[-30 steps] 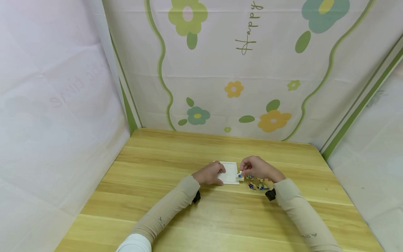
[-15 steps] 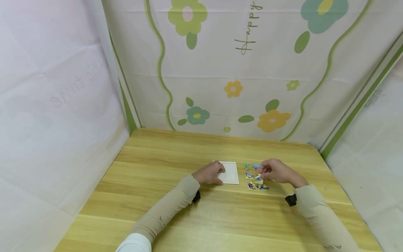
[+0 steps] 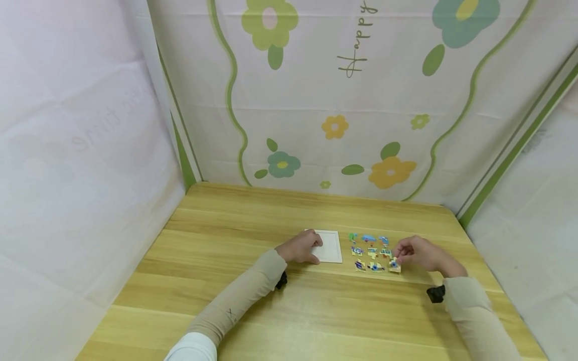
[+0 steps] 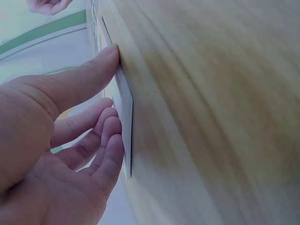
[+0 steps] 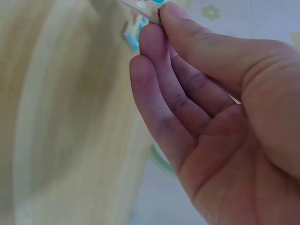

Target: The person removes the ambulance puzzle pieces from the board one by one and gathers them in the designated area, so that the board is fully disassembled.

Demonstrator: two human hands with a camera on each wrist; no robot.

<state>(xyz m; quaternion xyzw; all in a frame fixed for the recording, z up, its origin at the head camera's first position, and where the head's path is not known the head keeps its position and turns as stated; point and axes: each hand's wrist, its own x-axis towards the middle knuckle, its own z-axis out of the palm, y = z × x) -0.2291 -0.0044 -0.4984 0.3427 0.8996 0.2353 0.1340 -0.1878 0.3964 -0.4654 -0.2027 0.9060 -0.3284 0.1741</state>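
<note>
My left hand (image 3: 299,247) rests on the left part of a flat white puzzle tray (image 3: 331,249). In the left wrist view its thumb touches the near edge of the tray (image 4: 125,101), while the bent fingers lie against the top face. Between thumb and fingertips, my right hand (image 3: 422,254) pinches a jigsaw piece (image 3: 395,266) with a blue spot, at the lower right of the other pieces. The right wrist view catches this jigsaw piece (image 5: 141,6) only partly, at the top edge. Several loose jigsaw pieces (image 3: 369,238) lie in rows right of the tray.
The wooden table (image 3: 298,311) runs up to a flower-printed cloth wall (image 3: 311,100) at the back. Cloth also hangs along the left and right sides. One loose piece (image 5: 133,33) shows just beyond the right fingertips.
My right hand has moved right, carrying the jigsaw piece from beside the tray across to the lower right of the other pieces. My left hand has stayed on the tray.
</note>
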